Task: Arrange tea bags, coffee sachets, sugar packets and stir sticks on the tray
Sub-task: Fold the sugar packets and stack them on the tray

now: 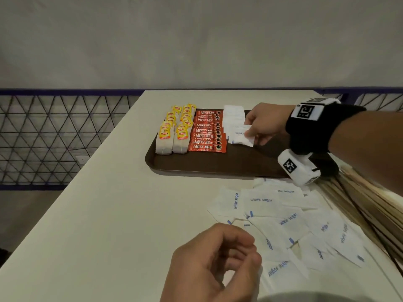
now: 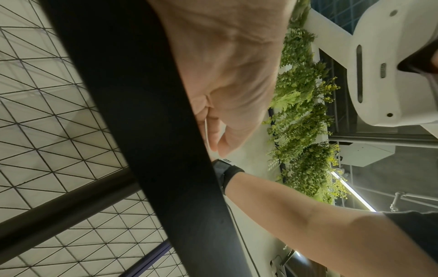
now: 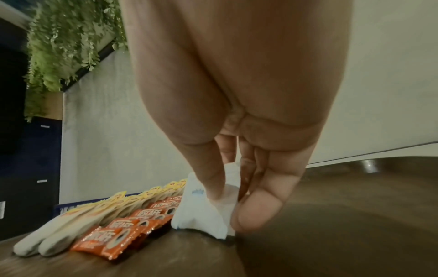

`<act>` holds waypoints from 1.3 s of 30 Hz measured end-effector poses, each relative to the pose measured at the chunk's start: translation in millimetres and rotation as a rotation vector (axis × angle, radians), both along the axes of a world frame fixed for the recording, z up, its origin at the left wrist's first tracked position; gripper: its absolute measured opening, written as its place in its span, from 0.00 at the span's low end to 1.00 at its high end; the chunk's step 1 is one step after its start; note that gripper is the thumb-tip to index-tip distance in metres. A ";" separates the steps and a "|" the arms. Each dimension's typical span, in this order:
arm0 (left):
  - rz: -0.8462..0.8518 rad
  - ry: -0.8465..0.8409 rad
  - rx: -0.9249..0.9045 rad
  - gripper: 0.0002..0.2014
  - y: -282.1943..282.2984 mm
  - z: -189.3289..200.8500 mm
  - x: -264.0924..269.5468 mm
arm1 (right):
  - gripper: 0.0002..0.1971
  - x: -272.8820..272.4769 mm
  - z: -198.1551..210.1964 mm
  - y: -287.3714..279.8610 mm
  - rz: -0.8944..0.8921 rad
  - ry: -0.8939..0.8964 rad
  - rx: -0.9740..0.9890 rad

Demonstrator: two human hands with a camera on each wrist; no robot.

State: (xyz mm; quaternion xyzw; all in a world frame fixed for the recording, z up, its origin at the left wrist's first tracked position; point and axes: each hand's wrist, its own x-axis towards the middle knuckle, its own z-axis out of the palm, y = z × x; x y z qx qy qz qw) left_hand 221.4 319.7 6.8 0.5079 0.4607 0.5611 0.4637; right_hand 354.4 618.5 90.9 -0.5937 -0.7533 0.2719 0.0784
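Note:
A brown tray (image 1: 207, 164) carries two rows of yellow-tagged tea bags (image 1: 174, 131), a column of red coffee sachets (image 1: 207, 134) and a column of white sugar packets (image 1: 234, 114). My right hand (image 1: 250, 132) pinches one sugar packet (image 1: 239, 138) at the near end of that column, its lower edge touching the tray. The right wrist view shows the same pinch (image 3: 227, 198) on the packet (image 3: 201, 215) beside the sachets (image 3: 118, 234). Near the table's front, my left hand (image 1: 246, 251) is curled, and a thin white packet edge (image 2: 206, 131) shows between its fingers.
Several loose sugar packets (image 1: 283, 214) lie scattered on the white table (image 1: 109, 214) in front of the tray. Wooden stir sticks (image 1: 370, 203) lie in a heap at the right edge. The tray's right half is bare. A mesh railing (image 1: 43, 138) runs along the left.

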 end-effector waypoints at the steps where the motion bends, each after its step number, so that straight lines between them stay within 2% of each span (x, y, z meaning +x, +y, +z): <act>1: -0.012 0.023 -0.002 0.06 0.8 -0.7 -0.5 | 0.05 -3.2 -1.7 2.6 -0.001 0.005 -0.001; 5: 0.024 0.113 0.029 0.07 3.7 -6.6 2.3 | 0.09 -12.7 -5.1 5.9 -0.030 0.006 0.024; 11: 0.036 0.216 0.072 0.10 6.2 -11.0 1.1 | 0.29 -12.7 -6.8 2.5 -0.060 -0.008 -0.015; 16: 0.028 0.217 0.051 0.07 5.1 -6.7 -0.5 | 0.18 -15.5 -5.9 -2.8 -0.039 -0.061 0.016; 20: 0.027 0.202 0.041 0.06 3.4 -4.9 -0.5 | 0.25 -17.6 -4.6 -2.1 -0.044 -0.091 0.037; 25: 0.016 0.166 0.037 0.06 1.9 -3.9 0.6 | 0.25 -16.9 -5.7 -0.8 -0.048 -0.070 0.032; 29: 0.050 0.109 0.063 0.05 -0.9 -2.5 1.1 | 0.24 -10.3 2.0 -6.0 -0.042 -0.150 0.113; 31: 0.090 0.119 0.082 0.05 -2.6 -2.3 0.1 | 0.26 -3.4 11.8 -19.0 0.014 -0.250 0.233; 33: 0.142 0.151 0.105 0.05 -4.2 -0.7 -1.9 | 0.22 3.3 23.0 -43.3 0.128 -0.285 0.279; 36: 0.219 0.186 0.107 0.06 -6.8 1.3 -3.5 | 0.12 12.8 32.4 -93.8 0.338 -0.235 0.085; 39: 0.286 0.154 0.036 0.10 -6.9 -1.3 -3.4 | 0.18 18.5 25.6 -135.6 0.492 -0.377 -0.004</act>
